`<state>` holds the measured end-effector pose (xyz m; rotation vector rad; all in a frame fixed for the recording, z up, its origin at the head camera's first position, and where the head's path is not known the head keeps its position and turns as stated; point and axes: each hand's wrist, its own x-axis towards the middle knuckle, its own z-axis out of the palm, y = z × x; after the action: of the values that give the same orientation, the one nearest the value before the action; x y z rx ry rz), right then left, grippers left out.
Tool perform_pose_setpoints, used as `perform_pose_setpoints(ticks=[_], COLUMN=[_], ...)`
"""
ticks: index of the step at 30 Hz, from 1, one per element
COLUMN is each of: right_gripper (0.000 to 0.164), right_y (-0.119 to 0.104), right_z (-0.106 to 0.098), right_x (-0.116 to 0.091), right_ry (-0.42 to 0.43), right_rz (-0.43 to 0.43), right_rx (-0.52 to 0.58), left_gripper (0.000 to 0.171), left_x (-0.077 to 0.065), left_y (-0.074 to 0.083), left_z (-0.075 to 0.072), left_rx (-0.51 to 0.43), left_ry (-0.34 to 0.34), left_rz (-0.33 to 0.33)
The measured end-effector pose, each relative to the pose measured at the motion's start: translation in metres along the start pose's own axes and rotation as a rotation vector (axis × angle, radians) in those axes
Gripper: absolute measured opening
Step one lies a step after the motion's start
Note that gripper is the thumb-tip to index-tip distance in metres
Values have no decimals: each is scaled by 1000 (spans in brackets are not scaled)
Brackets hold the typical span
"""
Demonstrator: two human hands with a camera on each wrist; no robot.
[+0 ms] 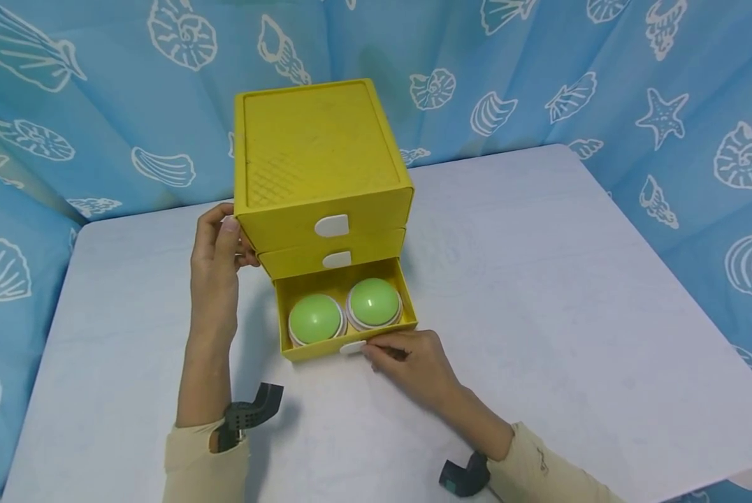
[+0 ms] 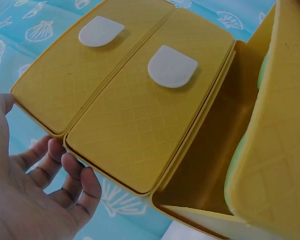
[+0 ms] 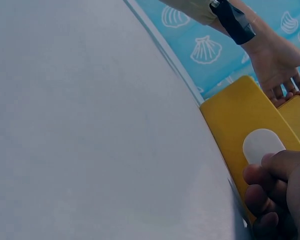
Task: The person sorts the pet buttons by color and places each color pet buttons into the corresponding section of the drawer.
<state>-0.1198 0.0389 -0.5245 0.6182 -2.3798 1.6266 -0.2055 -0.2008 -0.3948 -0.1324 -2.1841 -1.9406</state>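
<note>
A yellow three-drawer box (image 1: 326, 147) stands on the table, its bottom drawer (image 1: 288, 354) pulled out at the front. Inside that drawer lie two round things with glossy light green domed tops, a left one (image 1: 315, 318) and a right one (image 1: 374, 302), each with a pale rim. My right hand (image 1: 416, 367) pinches the white handle (image 3: 262, 145) of the bottom drawer between thumb and fingers. At the box's left side, my left hand (image 1: 215, 262) touches the edge with its fingertips, fingers loosely bent and wrapped round nothing.
Two upper drawers, the top one (image 2: 65, 75) and the middle one (image 2: 145, 115), are closed, each with a white tab. A white cloth (image 1: 539, 279) covers the table. Behind it hangs a blue curtain (image 1: 376, 42) with white shell drawings.
</note>
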Motion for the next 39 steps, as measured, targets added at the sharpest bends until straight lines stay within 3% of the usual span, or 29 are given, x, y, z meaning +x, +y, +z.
perform_pose_setpoints(ticks=[12,23,32,39], right_gripper=[11,9,10,11], right_y=[6,9,14,17], right_z=[-1,1,0,-1], right_x=[15,25,34,37], right_ry=[-26,2,-23,-18], right_rz=[31,-23,69,76], right_rx=[5,-53,8,13], left_gripper=[38,36,37,37], left_x=[0,0,-1,0], left_y=[2,-2,-3,-2], left_z=[0,-2,0,2], left_rx=[-10,-56,-32,-46], left_ry=[5,2,11,8], left_rz=[-4,20,3,3])
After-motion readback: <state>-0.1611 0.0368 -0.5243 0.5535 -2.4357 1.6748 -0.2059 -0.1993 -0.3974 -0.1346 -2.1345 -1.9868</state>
